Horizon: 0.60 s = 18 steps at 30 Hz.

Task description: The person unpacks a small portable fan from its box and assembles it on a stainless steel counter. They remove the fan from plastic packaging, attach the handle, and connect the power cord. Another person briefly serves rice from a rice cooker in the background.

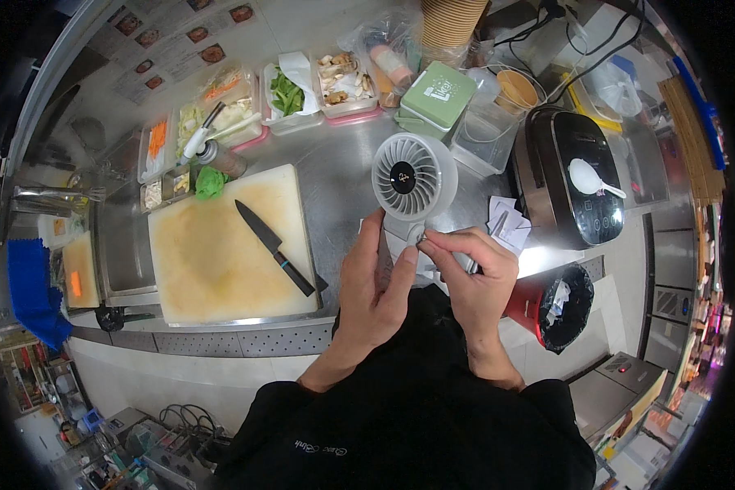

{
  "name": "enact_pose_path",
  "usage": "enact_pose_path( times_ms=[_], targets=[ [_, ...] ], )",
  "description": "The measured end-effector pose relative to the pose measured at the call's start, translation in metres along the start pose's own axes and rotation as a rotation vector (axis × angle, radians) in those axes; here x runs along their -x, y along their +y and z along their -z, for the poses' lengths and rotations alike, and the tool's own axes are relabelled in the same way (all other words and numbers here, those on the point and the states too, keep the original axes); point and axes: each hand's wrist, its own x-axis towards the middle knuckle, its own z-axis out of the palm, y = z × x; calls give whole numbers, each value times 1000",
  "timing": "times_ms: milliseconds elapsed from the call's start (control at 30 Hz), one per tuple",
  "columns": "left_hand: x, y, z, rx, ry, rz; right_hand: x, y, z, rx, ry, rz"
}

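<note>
left hand [373, 282] wrapped round the handle of a small white handheld fan [414, 178], held above the steel counter [335, 184] | right hand [471, 278] pinching its neck | looks light, rigid plastic, best held by the handle | beyond: knife [273, 245] on cutting board [220, 261]

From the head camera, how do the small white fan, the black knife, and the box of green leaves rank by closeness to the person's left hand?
1. Small white fan: held in the left hand.
2. Black knife: on the cutting board, to the hand's left.
3. Box of green leaves: at the counter's far edge, beyond the board.
</note>
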Motion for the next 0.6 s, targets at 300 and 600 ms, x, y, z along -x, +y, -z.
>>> enact_pose_path(
  times_ms=[300,600],
  targets=[
    [0,11,1,191,-10,167,-2,-2,-2,50,-27,117],
    [0,14,0,211,-19,185,1,0,-3,-219,-33,-25]
  ],
)
